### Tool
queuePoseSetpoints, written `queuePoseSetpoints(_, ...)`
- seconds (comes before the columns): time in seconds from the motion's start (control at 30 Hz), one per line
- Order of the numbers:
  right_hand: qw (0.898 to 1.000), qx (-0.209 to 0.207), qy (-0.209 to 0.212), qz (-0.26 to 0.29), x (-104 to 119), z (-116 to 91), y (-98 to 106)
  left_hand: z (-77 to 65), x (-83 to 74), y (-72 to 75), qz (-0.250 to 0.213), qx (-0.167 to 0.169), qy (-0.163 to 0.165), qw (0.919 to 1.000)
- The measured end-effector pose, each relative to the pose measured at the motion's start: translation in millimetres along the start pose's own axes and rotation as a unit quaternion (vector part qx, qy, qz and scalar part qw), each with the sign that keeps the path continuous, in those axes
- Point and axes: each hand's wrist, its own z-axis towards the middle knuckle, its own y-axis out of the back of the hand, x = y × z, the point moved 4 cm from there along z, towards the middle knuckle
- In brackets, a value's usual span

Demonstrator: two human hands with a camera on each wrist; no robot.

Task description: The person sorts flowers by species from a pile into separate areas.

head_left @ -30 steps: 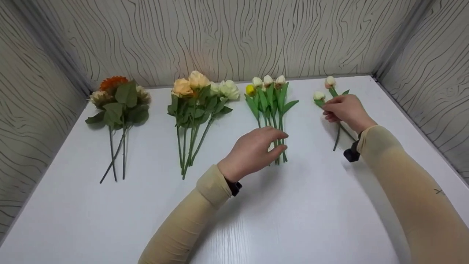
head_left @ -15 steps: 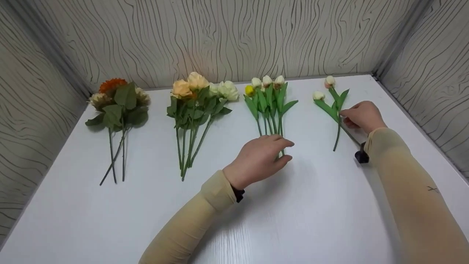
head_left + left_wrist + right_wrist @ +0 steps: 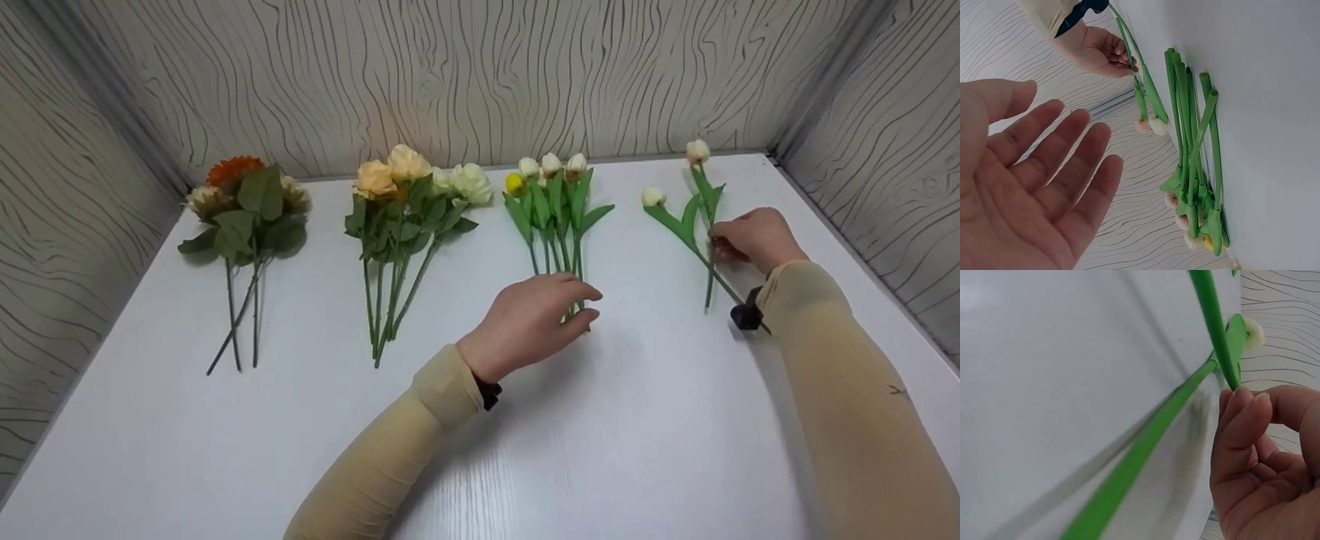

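Observation:
My right hand (image 3: pixel 761 238) pinches the stem of a pinkish-white tulip (image 3: pixel 697 153) at the right of the table. In the right wrist view, this tulip's stem (image 3: pixel 1211 315) meets the fingertips and crosses above another stem. That lower stem (image 3: pixel 1129 464) belongs to a cream-white tulip (image 3: pixel 654 198), lying slantwise on the table. My left hand (image 3: pixel 525 322) hovers, fingers apart, above the stem ends of a tulip bunch (image 3: pixel 556 206) with white heads and a yellow one. The left wrist view has the palm (image 3: pixel 1022 208) facing up close, holding nothing, beside that bunch (image 3: pixel 1188 129).
Left of the tulips lie peach and white roses (image 3: pixel 409 195) with long stems. Farther left is a group with an orange flower (image 3: pixel 234 171) and beige blooms. A wood-grain patterned panel (image 3: pixel 465 75) stands behind the white table (image 3: pixel 225 450), with side panels at both edges.
My right hand moved from the leaves down to the stem, then shifted the pinkish tulip right and back, apart from the cream one. My left hand moved slightly right and nearer the front.

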Motion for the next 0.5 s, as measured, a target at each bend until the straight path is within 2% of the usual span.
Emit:
queuePoseSetpoints(0.13, 0.998, -0.009, 0.043, 0.049, 11.2, -9.6, 1.0, 0.1, 5.2, 3.3, -0.043, -0.007, 0.021, 0.9988)
queuePoseSetpoints(0.27, 0.990, 0.005, 0.106, 0.090, 36.8, -31.2, -19.1, -0.4, 14.4, 9.7, -0.111, -0.039, 0.060, 0.9912)
queuePoseSetpoints(0.37, 0.978, 0.034, 0.161, 0.126, 62.5, -55.3, -49.2, -0.2, 23.9, 14.7, -0.177, -0.072, 0.100, 0.9765)
queuePoseSetpoints(0.5, 0.955, 0.104, 0.237, 0.146, 93.0, -91.9, -95.6, 0.8, 36.6, 19.4, -0.264, -0.108, 0.148, 0.9469)
